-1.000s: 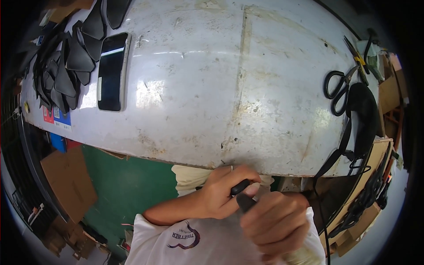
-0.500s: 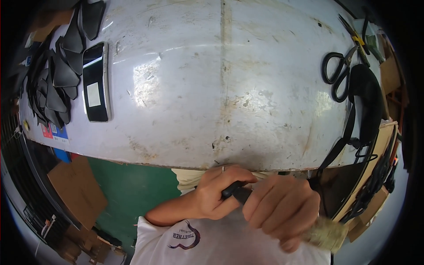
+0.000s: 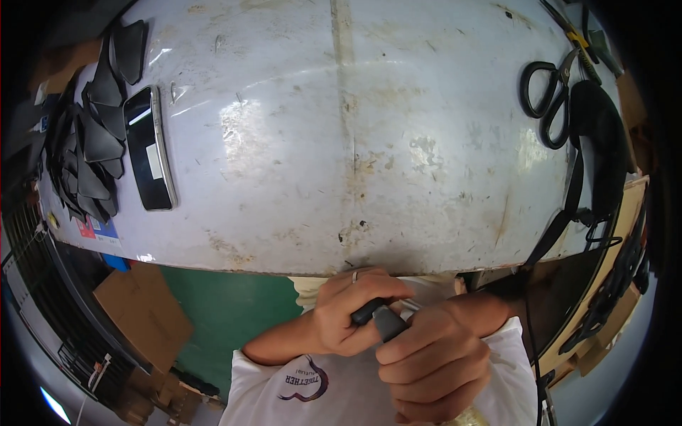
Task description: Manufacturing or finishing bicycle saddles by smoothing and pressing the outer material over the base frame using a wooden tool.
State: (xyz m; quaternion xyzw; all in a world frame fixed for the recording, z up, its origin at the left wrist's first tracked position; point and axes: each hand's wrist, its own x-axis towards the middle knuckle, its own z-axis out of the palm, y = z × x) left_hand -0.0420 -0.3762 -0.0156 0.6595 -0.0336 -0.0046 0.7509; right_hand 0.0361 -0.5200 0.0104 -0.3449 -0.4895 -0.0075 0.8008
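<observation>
We see our left hand [image 3: 348, 316] and right hand [image 3: 433, 358] pressed together just below the edge of the white counter [image 3: 355, 142], both clamped on a small dark piece [image 3: 380, 319], perhaps a leather part. On the counter lie a phone [image 3: 150, 149] and scissors [image 3: 547, 92], well apart.

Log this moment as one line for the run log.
left hand: grips dark handle | right hand: pinches grey piece | both below the white table edge | phone, scissors untouched
</observation>
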